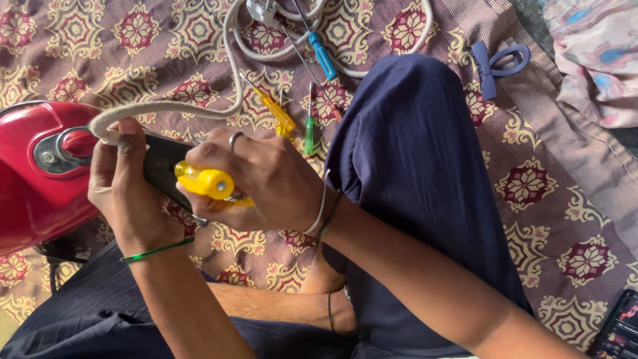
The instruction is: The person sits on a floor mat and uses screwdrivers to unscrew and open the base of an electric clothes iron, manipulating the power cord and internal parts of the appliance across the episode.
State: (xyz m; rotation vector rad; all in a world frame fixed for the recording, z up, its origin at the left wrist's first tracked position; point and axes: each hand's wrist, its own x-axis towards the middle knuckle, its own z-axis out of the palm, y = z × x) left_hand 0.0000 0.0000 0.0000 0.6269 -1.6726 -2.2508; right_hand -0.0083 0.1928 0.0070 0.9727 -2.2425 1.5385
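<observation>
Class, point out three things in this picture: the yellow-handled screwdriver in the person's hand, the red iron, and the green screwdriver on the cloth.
yellow-handled screwdriver (205, 181), head view, on its handle.
red iron (30, 193), head view, on its red body.
green screwdriver (309, 135), head view, on its green handle.

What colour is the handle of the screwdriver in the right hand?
Yellow: the screwdriver handle in the right hand is translucent yellow, seen in the head view.

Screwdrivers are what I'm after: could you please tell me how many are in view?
4: a yellow-handled screwdriver in the right hand, and a yellow one, a green one and a blue one lying on the patterned cloth. Others may be hidden.
</observation>
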